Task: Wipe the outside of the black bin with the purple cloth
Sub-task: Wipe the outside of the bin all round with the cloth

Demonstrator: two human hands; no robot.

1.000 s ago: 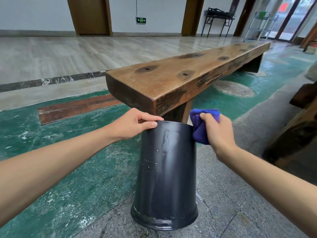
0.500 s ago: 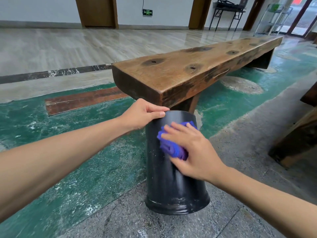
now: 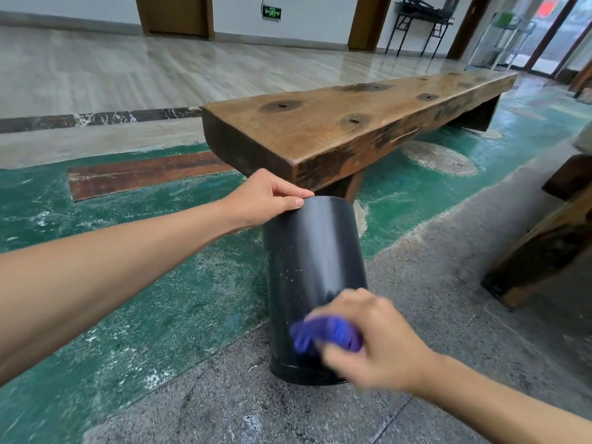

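Observation:
The black bin (image 3: 312, 261) stands upside down on the floor, its flat base upward, right in front of the end of a wooden bench. My left hand (image 3: 266, 198) grips the bin's upper left edge, thumb on the near side. My right hand (image 3: 371, 339) is blurred low against the bin's near wall and presses the bunched purple cloth (image 3: 323, 334) to it, just above the bin's rim at the floor. White specks show on the wall above the cloth.
The thick wooden bench (image 3: 352, 129) runs from the bin away to the upper right. Dark wooden furniture (image 3: 544, 245) stands at the right edge. The floor is green paint on the left and grey stone near me.
My right hand has swept the cloth from the bin's top right edge across its front and down to near its bottom. My left hand kept its hold on the top edge.

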